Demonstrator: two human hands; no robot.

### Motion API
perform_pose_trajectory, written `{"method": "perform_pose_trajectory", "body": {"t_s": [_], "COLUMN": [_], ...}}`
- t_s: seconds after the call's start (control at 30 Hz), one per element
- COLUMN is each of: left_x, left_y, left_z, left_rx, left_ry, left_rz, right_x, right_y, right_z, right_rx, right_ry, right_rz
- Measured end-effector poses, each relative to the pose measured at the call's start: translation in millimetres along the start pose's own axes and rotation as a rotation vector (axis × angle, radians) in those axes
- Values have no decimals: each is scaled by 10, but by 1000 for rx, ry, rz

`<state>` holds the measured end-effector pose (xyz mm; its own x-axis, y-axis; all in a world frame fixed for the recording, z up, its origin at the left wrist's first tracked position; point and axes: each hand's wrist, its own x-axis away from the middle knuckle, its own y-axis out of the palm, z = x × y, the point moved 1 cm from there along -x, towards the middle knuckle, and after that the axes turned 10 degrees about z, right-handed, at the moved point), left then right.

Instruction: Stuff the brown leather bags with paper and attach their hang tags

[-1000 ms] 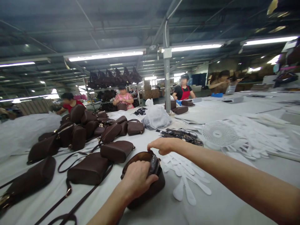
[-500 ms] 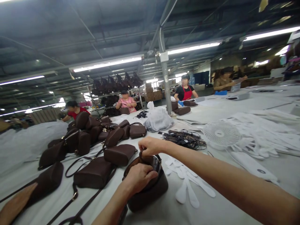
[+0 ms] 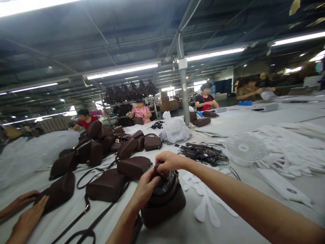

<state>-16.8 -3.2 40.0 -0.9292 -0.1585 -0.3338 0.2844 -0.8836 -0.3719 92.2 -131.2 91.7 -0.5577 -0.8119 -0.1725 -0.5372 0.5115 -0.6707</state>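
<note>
A dark brown handbag (image 3: 165, 210) stands upright in front of me with its top open, showing a shiny dark lining. My right hand (image 3: 167, 162) is closed around a brown strap loop at the bag's far top edge. Against the near-left side of the opening, my left hand (image 3: 147, 184) is closed, its fingertips pinching the strap or rim close to my right fingers; the exact grip is partly hidden. Two more brown bags, a boxy one (image 3: 105, 186) and another (image 3: 133, 166), lie just left of it with straps trailing over the white-covered table.
Brown bags (image 3: 95, 149) are heaped at the left. Black tags (image 3: 203, 153), white cut-out pieces (image 3: 207, 203), a white fan (image 3: 246, 148) and a white plastic bag (image 3: 175, 130) lie around. A co-worker's hands (image 3: 29, 217) touch a bag at lower left. A pole (image 3: 184, 91) rises behind.
My left hand has drawn back from over the bag's opening to its rim, near my right hand, exposing the lining. The co-worker's second hand has come into view. The view has shifted slightly.
</note>
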Motion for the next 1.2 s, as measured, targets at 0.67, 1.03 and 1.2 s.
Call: {"method": "perform_pose_trajectory", "body": {"t_s": [0.67,1.03,1.2], "left_x": [-17,33,28], "left_y": [-75,-23,-163], "left_z": [-111,-108,-86], "left_rx": [177,-841,-1072], "left_ry": [-104,99,152], "left_rz": [71,410,453], "right_x": [261,396,385], "right_y": [-13,484,499], "right_z": [637,452,448], "right_rx": [435,399,531], "right_ry": [-39,-11,15], "right_rz": [269,495,446]}}
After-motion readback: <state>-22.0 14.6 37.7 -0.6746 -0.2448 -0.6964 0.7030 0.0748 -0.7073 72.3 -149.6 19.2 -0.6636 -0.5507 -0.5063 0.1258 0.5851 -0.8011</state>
